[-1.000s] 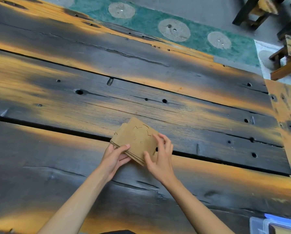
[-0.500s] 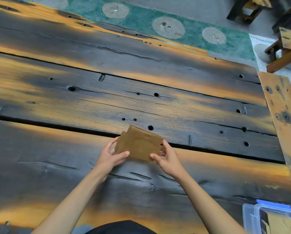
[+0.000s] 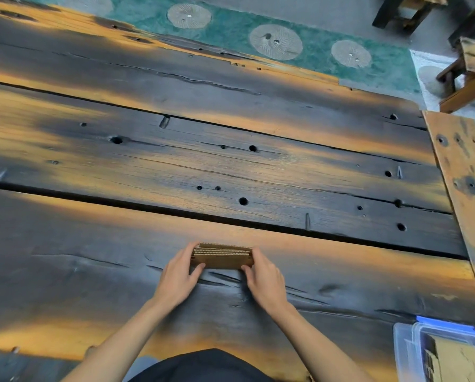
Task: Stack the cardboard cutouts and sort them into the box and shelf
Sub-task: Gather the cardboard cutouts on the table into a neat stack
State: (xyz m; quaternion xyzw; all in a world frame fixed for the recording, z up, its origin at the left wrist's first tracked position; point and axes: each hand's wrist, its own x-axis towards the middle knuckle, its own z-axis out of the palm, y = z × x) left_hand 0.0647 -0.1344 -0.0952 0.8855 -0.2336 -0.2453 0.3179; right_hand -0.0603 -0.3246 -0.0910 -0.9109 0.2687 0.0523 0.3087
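Note:
A small stack of brown cardboard cutouts (image 3: 222, 257) stands on edge on the dark wooden table (image 3: 230, 166), its corrugated top edges facing up. My left hand (image 3: 178, 277) grips the stack's left end and my right hand (image 3: 263, 279) grips its right end, thumbs on the near face. A clear plastic box (image 3: 412, 351) with a blue-edged lid sits at the lower right corner and holds more brown cardboard pieces (image 3: 457, 362). No shelf is in view.
The table is made of wide scorched planks with gaps, bolt holes and a lighter board (image 3: 462, 172) along its right end. Beyond it lie a green patterned floor strip (image 3: 258, 31) and wooden stools (image 3: 470, 67) at the upper right.
The stack was held flat and slightly fanned above the plank gap; both hands have squared it, tipped it upright on its edge and brought it nearer to me.

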